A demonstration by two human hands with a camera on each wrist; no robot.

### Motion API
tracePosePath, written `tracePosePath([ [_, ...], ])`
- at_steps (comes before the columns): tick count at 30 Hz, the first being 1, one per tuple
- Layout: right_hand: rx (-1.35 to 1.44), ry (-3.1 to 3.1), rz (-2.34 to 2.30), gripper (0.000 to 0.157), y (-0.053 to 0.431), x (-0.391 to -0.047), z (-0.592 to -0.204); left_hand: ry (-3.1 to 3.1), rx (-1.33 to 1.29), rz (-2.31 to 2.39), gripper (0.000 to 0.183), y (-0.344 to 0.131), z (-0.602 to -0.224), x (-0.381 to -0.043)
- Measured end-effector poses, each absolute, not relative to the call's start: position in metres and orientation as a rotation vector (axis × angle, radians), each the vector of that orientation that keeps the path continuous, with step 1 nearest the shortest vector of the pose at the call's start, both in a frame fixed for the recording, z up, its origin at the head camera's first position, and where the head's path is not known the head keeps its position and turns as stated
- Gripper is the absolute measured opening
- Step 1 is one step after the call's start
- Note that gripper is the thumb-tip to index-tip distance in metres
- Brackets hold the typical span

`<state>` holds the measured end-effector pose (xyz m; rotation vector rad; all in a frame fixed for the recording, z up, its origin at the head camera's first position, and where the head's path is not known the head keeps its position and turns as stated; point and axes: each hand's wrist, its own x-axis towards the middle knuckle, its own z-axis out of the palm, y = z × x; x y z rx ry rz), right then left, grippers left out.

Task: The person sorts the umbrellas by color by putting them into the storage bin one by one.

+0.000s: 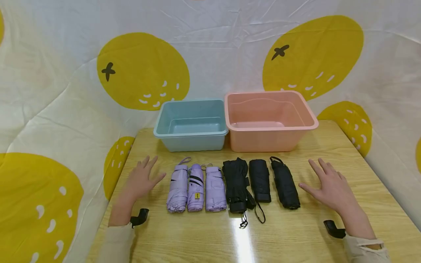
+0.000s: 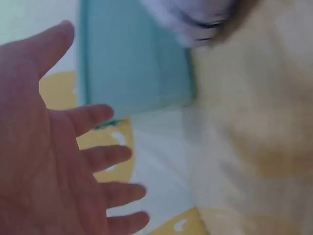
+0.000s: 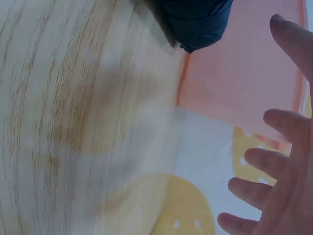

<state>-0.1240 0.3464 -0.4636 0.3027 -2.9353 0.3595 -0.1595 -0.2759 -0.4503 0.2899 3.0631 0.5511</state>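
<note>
L hand (image 1: 141,179) & R hand (image 1: 333,188) (empty, fingers spread) flanked row of rolled lilac & blk fabric umbrellas (image 1: 235,185).

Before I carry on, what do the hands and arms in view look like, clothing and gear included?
The left hand and right hand are bare, without gloves. The left sleeve and right sleeve are pale beige; the right one gapes at its cuff. A bent black piece juts inward at each wrist.
</note>
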Motion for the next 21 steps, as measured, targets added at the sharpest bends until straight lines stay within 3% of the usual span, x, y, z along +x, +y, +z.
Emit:
tracePosePath([
  [13, 0.325, -2.867, 0.493, 0.094, 0.341, -0.121, -0.461, 2.886, 0.432, 1.320, 0.054, -0.286, -0.405, -0.184],
  [21, 0.292, -2.855, 0.580, 0.091, 0.330, -0.121, -0.453, 2.930, 0.401, 1.390, 0.051, -0.285, -0.378, -0.209],
])
